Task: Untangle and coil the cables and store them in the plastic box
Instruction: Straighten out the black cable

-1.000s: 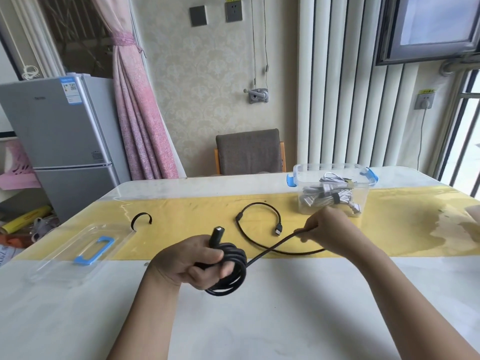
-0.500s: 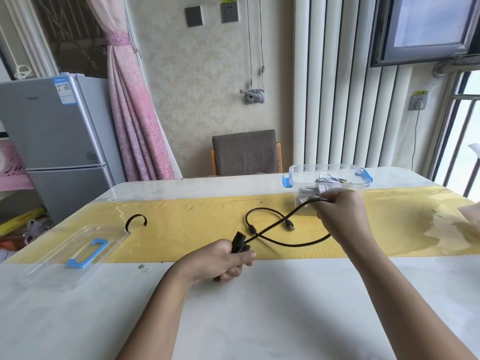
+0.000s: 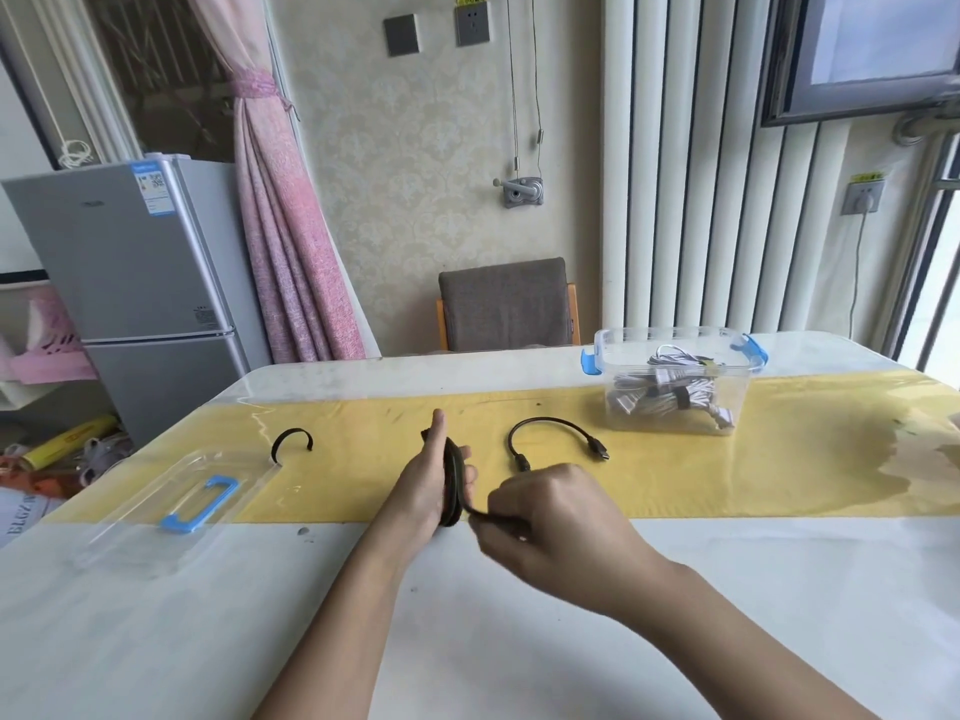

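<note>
- Black cable [image 3: 453,485]: wound into a tight, flattened coil held on edge, long axis running away from the person, over the near edge of the yellow runner [image 3: 779,459].
- Left hand [image 3: 423,493] is clamped round the coil, thumb pointing up along its far end.
- A short loose tail leaves the coil's near end and runs right into the right hand [image 3: 556,522], which pinches it. The hands are close together, the right one slightly nearer the person.
- Judgement: winding is nearly done, and only that tail is left to lay on or tuck.
- Plastic box [image 3: 670,331] is open, far-right of both hands, with bundled white cables inside. The right hand is nearer it, but the left carries the coil.
- Short black cable [image 3: 553,420] lies loose on the runner between hands and box, uncoiled.
- Curved black strap [image 3: 291,431] lies far-left, nearer the left hand. It is possibly a tie.
- Clear lid [image 3: 156,517] lies at the left of the worktop [image 3: 519,615].
</note>
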